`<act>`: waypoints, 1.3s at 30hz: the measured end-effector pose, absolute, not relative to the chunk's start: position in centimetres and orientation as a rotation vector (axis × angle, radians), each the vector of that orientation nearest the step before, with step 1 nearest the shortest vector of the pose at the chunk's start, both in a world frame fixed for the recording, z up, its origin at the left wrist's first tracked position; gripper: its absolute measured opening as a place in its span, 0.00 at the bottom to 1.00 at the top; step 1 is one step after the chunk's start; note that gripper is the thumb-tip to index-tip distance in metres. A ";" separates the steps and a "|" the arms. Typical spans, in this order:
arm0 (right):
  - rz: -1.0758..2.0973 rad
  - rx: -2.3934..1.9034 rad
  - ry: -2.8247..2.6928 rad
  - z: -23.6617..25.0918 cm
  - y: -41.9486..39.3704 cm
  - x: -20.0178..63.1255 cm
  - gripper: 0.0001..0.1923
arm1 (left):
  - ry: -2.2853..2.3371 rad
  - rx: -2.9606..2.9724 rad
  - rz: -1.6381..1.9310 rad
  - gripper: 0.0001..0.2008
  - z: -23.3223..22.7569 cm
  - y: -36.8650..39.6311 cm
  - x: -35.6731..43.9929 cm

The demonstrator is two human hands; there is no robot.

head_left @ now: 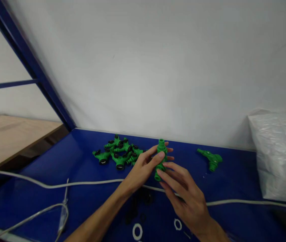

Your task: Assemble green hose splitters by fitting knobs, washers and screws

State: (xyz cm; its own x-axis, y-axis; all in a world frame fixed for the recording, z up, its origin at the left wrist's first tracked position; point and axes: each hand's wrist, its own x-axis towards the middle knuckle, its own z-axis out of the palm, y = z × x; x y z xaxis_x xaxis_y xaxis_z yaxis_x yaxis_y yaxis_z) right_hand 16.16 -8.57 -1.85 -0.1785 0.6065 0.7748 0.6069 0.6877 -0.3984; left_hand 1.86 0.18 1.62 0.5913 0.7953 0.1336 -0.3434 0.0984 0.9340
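A green plastic hose connector (162, 148) is held upright and slightly tilted above the blue table. My left hand (144, 166) wraps around its middle, thumb lying across the front and fingers behind. The fingertips of my right hand (187, 193) pinch the connector's lower end. Behind my left hand lies a pile of green Y-shaped hose splitters (119, 160) with black fittings. Off to the right, a single green splitter body (210, 158) rests on the table, no black fittings visible on it.
A white cable (82, 184) crosses the blue table (82, 151) under my forearms. Near the front are white rings (134, 232), dim black parts (132, 210) and a thin tool with a clear handle (62, 216). A plastic-wrapped bundle (281, 154) stands right, against the white wall (143, 74).
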 end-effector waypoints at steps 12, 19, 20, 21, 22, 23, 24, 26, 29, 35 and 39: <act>0.099 -1.038 -2.119 -2.4 -9.2 14.0 0.14 | 0.475 0.463 1.030 0.07 1.7 2.9 1.1; -0.037 -1.186 -2.373 -4.4 -9.2 11.5 0.18 | 0.338 0.314 0.792 0.18 2.3 2.0 0.6; -0.074 -1.187 -2.384 -4.7 -9.1 11.5 0.19 | 0.323 0.315 0.786 0.17 2.3 1.9 0.6; -0.110 -1.179 -2.386 -5.1 -9.1 11.4 0.20 | 0.309 0.320 0.789 0.15 2.3 1.9 0.6; -0.137 -1.162 -2.382 -5.3 -9.1 11.4 0.19 | 0.293 0.328 0.801 0.14 2.3 1.9 0.6; -0.161 -1.136 -2.369 -5.5 -9.1 11.4 0.18 | 0.280 0.338 0.816 0.16 2.3 1.9 0.6; -0.178 -1.107 -2.345 -5.5 -9.1 11.4 0.16 | 0.271 0.343 0.832 0.19 2.3 1.9 0.6; -0.181 -1.045 -2.289 -5.1 -9.1 11.4 0.13 | 0.257 0.332 0.857 0.26 2.2 2.0 0.5; -0.079 -0.968 -2.186 -3.7 -9.2 11.6 0.12 | 0.271 0.239 0.854 0.24 2.2 2.1 0.4; 0.287 -1.018 -1.671 -0.6 -8.9 13.7 0.16 | 0.311 0.222 0.788 0.04 1.7 1.9 0.8; 0.599 -1.090 -1.228 0.3 -8.6 15.4 0.07 | 0.431 0.524 0.792 0.14 1.4 1.1 1.4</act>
State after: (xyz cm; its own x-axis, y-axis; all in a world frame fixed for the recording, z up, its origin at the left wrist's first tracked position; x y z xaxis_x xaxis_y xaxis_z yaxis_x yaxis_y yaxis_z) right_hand 15.38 -8.57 0.30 0.2811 0.8527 0.4404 0.1779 0.4047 -0.8970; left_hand 1.45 1.09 1.37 0.6292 0.7590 -0.1677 -0.5528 0.5886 0.5899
